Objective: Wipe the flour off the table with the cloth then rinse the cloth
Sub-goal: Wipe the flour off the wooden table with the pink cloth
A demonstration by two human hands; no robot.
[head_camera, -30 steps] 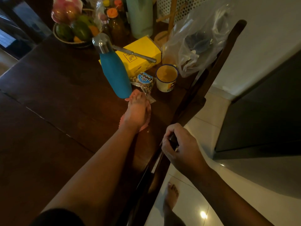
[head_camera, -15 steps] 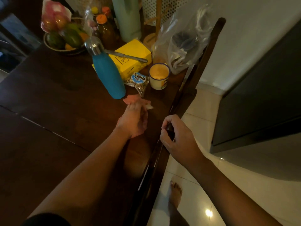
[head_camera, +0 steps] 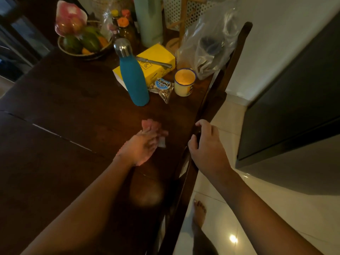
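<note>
Right now your left hand (head_camera: 139, 147) lies on the crumpled pink cloth (head_camera: 150, 124), pressing it to the dark wooden tabletop (head_camera: 64, 107). Its fingers seem to stretch fairly straight over the fabric, though motion blur softens them. A small white tag (head_camera: 162, 143) pokes out beside your fingertips. Your right hand (head_camera: 207, 146) is well apart from the cloth, curled around a dark wooden edge (head_camera: 198, 135) at the tabletop's side. Beyond your left hand stands a teal bottle with a steel cap (head_camera: 133, 80). Behind it lies a yellow cardboard box (head_camera: 156, 70) with a metal knife (head_camera: 154, 62) across its top. Ahead of your right hand sit a cream enamel mug (head_camera: 184, 82) and a snack packet (head_camera: 163, 87), touching each other.
</note>
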